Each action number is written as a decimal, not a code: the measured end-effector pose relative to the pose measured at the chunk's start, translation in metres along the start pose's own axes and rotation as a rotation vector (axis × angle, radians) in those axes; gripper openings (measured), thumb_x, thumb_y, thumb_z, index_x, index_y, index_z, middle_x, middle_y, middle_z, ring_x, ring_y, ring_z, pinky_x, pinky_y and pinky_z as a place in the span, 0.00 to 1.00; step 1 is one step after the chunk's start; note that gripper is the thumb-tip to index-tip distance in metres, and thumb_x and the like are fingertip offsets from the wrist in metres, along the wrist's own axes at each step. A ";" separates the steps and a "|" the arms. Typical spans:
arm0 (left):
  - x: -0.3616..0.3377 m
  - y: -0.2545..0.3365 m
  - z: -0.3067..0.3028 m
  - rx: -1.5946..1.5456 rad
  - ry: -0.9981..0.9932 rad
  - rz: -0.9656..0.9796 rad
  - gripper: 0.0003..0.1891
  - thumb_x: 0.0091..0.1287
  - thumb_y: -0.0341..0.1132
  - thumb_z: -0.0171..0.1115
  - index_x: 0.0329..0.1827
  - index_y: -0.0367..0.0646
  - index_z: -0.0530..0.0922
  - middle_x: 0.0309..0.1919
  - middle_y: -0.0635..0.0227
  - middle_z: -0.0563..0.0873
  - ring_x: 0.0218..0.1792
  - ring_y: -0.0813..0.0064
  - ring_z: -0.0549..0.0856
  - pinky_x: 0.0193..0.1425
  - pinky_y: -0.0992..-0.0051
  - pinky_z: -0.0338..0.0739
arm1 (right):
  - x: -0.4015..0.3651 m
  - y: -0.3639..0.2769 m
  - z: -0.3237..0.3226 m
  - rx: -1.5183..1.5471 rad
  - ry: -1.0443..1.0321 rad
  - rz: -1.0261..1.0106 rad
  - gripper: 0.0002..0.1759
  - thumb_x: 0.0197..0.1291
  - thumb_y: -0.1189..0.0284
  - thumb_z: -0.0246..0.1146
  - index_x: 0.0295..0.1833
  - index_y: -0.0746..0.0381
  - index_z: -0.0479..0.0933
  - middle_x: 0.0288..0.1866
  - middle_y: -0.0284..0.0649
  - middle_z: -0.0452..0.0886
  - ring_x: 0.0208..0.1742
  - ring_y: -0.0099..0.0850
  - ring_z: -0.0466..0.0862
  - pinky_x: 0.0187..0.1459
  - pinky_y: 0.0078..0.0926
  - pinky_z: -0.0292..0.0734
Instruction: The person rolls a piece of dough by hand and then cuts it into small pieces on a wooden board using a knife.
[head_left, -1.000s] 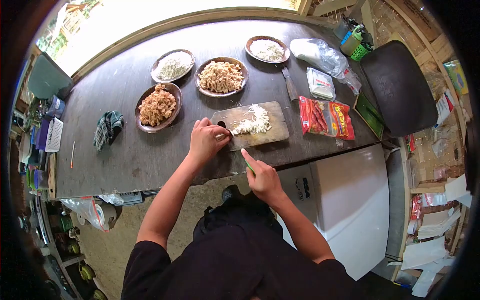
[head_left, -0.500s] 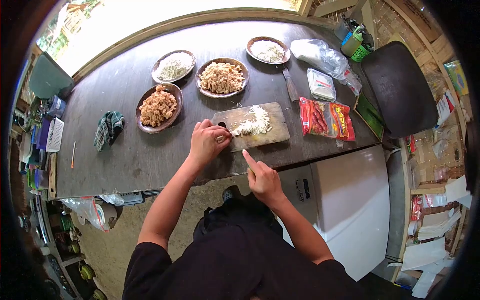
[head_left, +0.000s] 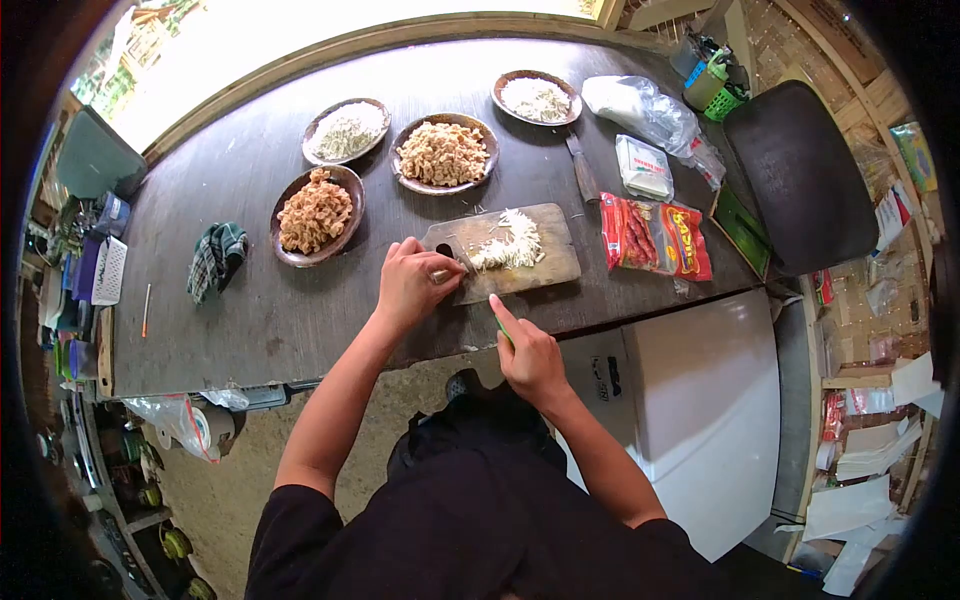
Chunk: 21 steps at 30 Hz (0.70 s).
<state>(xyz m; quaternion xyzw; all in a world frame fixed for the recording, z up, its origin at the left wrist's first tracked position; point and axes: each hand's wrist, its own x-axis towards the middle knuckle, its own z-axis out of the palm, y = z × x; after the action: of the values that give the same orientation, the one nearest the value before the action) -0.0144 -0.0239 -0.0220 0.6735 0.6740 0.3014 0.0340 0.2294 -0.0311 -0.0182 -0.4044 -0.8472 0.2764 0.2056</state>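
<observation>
On a wooden cutting board (head_left: 557,262) lies a heap of thin, pale chopped strips (head_left: 518,240). My left hand (head_left: 415,283) is over the board's left end, its fingers pinched together around a small pale piece whose kind I cannot make out. My right hand (head_left: 530,355) grips a knife by its green handle (head_left: 506,334), index finger stretched forward along it. The blade is hard to see at the board's front edge. Beyond the board stand a bowl of light brown chunks (head_left: 443,155) and a bowl of darker brown pieces (head_left: 315,216).
Two plates of white shreds (head_left: 346,132) (head_left: 536,101) stand farther back. A wooden-handled cleaver (head_left: 581,170), a white packet (head_left: 644,168) and a red packet (head_left: 655,238) lie right of the board. A checked cloth (head_left: 217,261) is at left. A white appliance (head_left: 705,390) stands below the table's right edge.
My right hand has shifted slightly to the right, and more of the green handle shows. My left hand stays at the board's left end with its fingers still pinched.
</observation>
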 end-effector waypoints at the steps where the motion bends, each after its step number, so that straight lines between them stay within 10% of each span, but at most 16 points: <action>1: 0.000 0.000 0.000 0.000 0.002 -0.003 0.06 0.57 0.44 0.78 0.35 0.59 0.94 0.33 0.79 0.92 0.41 0.72 0.82 0.52 0.69 0.73 | -0.001 0.000 -0.001 -0.004 0.008 -0.004 0.35 0.68 0.76 0.62 0.81 0.50 0.70 0.31 0.49 0.78 0.33 0.52 0.82 0.38 0.50 0.77; 21: -0.002 -0.001 0.001 0.004 0.021 0.008 0.06 0.56 0.43 0.78 0.35 0.57 0.93 0.31 0.77 0.91 0.41 0.72 0.82 0.51 0.69 0.71 | -0.003 -0.001 0.004 -0.038 0.012 -0.030 0.35 0.68 0.75 0.61 0.81 0.49 0.70 0.30 0.48 0.77 0.31 0.52 0.82 0.36 0.51 0.79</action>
<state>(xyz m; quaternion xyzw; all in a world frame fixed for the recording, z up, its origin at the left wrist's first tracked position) -0.0145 -0.0248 -0.0242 0.6729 0.6724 0.3075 0.0245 0.2279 -0.0350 -0.0209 -0.3974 -0.8570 0.2545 0.2072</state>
